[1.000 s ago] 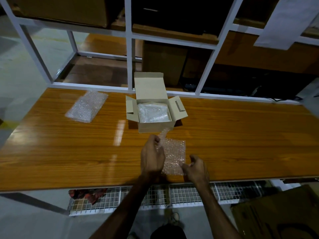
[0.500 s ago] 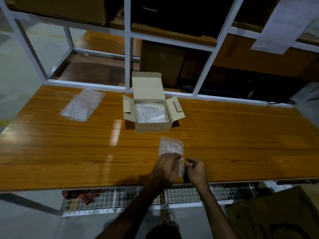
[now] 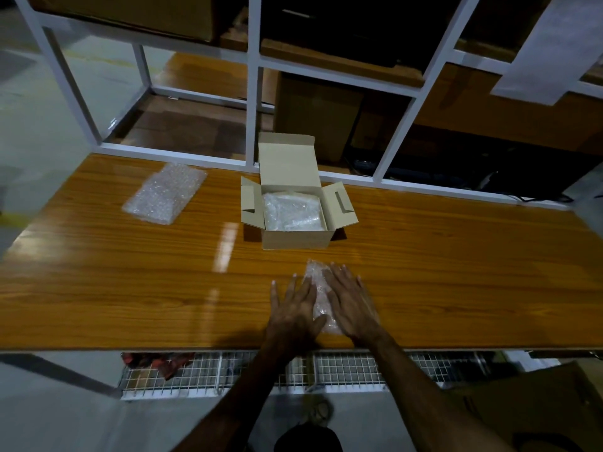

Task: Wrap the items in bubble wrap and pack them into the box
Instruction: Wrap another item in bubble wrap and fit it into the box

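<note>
Left hand: the left hand (image 3: 295, 309) is lying flat near the table's front edge, fingers straight and spread, its thumb side pressing the left edge of the bubble-wrapped bundle (image 3: 318, 290).
Right hand: the right hand (image 3: 350, 303) is also lying flat with fingers straight, covering the bundle's right side; the two hands are sitting side by side, almost touching, gripping nothing.
Bundle: it is lying on the wooden table (image 3: 98, 288), just in front of the box, mostly hidden under the palms; what it holds cannot be told.
Step in hand: the wrap is likely being smoothed down and closed.
Next move: the bundle is probably needing to be picked up and lifted forward into the box.
Box: the cardboard box (image 3: 295, 238) is standing open, a wrapped packet (image 3: 293, 212) already lying inside.
Spare wrap: a bubble-wrap piece (image 3: 163, 194) is lying far left, well apart.
Change: half a second ago the fingers were curled and pinching the wrap's near end; now they are lying flat over it.
</note>
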The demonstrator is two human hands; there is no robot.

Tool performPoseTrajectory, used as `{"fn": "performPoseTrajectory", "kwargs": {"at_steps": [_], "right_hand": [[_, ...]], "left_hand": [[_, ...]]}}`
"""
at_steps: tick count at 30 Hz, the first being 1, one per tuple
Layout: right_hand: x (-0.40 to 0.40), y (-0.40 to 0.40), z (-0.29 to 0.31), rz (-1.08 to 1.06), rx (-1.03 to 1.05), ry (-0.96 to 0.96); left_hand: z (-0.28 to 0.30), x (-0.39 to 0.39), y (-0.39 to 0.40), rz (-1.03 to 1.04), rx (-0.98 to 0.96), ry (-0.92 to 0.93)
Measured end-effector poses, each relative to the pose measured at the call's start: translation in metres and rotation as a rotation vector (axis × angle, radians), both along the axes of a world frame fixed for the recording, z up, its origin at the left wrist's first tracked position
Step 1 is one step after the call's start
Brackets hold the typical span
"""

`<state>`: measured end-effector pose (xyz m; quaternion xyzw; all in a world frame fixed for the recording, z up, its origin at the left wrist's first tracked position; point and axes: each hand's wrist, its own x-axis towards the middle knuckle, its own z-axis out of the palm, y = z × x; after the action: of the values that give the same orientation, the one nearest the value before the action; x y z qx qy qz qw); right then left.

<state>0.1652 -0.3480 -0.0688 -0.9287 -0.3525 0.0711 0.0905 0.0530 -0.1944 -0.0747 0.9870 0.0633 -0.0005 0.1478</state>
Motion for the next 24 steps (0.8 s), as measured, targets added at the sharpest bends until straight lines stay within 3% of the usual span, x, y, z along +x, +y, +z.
{"fn": "performPoseTrajectory", "kwargs": {"at_steps": [8, 13, 18, 20, 24], "right_hand": [[0.026, -0.003, 0.013, -0.07, -0.041, 0.077], [0.044, 0.008, 0.038, -0.103, 0.058, 0.159], [0.054, 0.01, 0.049, -0.131, 0.014, 0.203], [0.053, 0.008, 0.054, -0.155, 0.082, 0.272], [0.046, 0.004, 0.057, -0.202, 0.218, 0.476]], "left_hand": [[0.01, -0.003, 0.002, 0.213, -0.005, 0.025], [0.029, 0.001, -0.001, 0.372, -0.094, 0.024], [0.046, 0.005, -0.003, 0.437, -0.236, 0.091], [0.051, 0.007, 0.005, 0.41, -0.367, 0.079], [0.053, 0.003, 0.026, 0.339, -0.977, -0.061]]}}
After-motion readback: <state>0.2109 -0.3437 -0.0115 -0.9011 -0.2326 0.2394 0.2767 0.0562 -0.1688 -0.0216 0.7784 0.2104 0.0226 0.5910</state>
